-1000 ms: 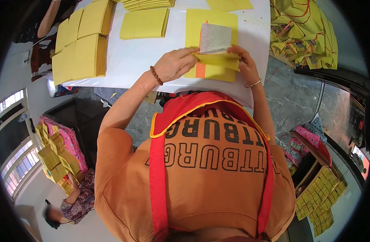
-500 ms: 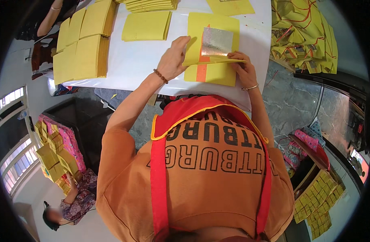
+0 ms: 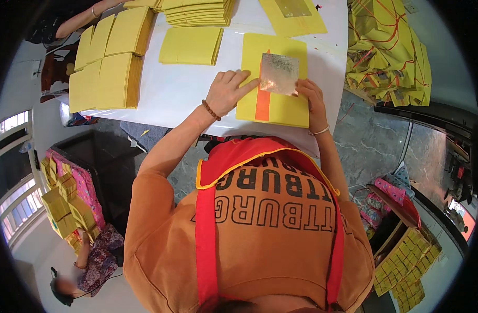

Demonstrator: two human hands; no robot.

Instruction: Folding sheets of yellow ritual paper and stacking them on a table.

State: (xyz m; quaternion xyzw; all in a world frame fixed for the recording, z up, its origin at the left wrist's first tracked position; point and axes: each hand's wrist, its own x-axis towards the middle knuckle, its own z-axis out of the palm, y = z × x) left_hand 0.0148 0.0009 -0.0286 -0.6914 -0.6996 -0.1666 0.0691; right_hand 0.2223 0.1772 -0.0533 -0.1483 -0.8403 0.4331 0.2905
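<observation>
On the white table lies a pile of yellow paper sheets point(image 3: 287, 109), its top one bearing an orange stripe and a silver foil square point(image 3: 279, 74). My left hand point(image 3: 227, 89) rests at the pile's left edge, fingers stretched out, the index finger reaching the orange stripe by the foil. At the right edge my right hand point(image 3: 313, 99) has its fingers curled over the paper, their tips by the foil's lower right corner. The thumb of that hand is hidden. The top sheet lies nearly flat.
Folded yellow paper point(image 3: 191, 46) lies left of the pile, with big yellow stacks point(image 3: 113, 78) beyond. Another foil-bearing sheet point(image 3: 296, 18) sits at the back. Bundled yellow paper with red strings point(image 3: 387, 52) stands right. A co-worker's arm point(image 3: 85, 21) reaches in upper left; another person point(image 3: 98, 255) is lower left.
The fold of yellow paper that stood raised between my hands is gone, and the sheet lies flatter. My left hand has its index finger on the paper. The co-worker's arm stretches farther over the table.
</observation>
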